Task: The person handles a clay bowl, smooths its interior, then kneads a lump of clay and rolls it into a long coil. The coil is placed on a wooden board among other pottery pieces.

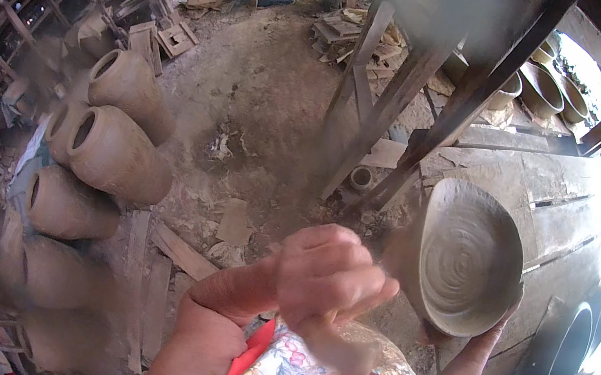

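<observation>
My left hand [325, 279] is raised in front of my chest with its fingers curled. Something tan and blurred hangs just below it, too indistinct to name. My right hand [505, 305] grips a wide grey clay vessel [468, 255] at its lower right side, my forearm reaching up beneath it. The vessel has a curved, uneven oval rim and ringed marks inside, and its opening is turned up toward me.
Several large clay jars [116, 149] line the left side. Wooden posts [404, 93] stand at centre right, with a small pot [362, 178] at their foot. Bowls [541, 91] sit on planks at back right; more vessels [576, 345] lie right of me. Scrap wood [179, 247] lies on the dirt floor.
</observation>
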Action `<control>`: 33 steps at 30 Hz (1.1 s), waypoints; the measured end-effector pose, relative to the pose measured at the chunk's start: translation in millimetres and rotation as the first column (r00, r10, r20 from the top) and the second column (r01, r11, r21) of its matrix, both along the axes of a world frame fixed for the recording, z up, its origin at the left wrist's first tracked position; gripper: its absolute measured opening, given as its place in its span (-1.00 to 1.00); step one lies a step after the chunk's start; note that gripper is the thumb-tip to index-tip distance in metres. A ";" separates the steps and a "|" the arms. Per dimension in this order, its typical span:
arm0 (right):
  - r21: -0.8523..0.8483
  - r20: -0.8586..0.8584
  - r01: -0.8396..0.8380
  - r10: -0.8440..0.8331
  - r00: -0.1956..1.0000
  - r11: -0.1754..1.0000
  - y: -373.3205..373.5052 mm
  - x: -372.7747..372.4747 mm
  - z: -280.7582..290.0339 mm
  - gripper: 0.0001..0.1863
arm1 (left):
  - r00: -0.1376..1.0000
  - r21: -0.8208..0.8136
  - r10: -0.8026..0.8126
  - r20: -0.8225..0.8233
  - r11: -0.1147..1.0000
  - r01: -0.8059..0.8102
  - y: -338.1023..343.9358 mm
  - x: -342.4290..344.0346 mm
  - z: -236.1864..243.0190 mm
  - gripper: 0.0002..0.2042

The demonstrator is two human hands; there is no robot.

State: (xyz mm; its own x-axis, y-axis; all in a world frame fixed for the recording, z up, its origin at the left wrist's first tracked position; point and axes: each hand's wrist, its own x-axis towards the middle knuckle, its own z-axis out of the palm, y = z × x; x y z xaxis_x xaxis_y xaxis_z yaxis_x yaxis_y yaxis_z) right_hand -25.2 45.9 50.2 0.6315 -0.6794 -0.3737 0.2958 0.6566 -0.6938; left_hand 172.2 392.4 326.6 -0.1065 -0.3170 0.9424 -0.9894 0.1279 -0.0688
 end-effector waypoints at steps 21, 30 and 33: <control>-0.063 -0.005 0.121 -0.121 0.993 0.991 -14.0 32.9 36.9 -0.22 | -0.457 -0.328 -0.030 -0.889 0.738 0.590 -112.9 10.4 -271.7 -0.49; 0.139 0.138 -0.074 0.055 0.989 0.987 33.3 17.8 51.3 -0.19 | -0.934 -0.617 -0.029 -0.357 0.758 0.212 -82.2 -15.8 -215.5 -0.32; -0.142 0.583 -0.308 0.330 0.742 0.941 66.2 21.6 64.2 -0.29 | -0.863 -0.584 0.086 -0.498 0.702 0.408 -54.1 -13.7 -181.7 -0.20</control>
State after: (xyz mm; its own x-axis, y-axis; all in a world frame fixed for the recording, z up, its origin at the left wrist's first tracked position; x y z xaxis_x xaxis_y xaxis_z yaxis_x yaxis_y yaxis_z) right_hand -3.6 112.2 114.5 0.9002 -0.4027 0.1658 0.4308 0.7671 -0.4753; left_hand 158.5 338.3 144.8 0.2447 -0.8982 -0.3652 0.8851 0.0531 0.4624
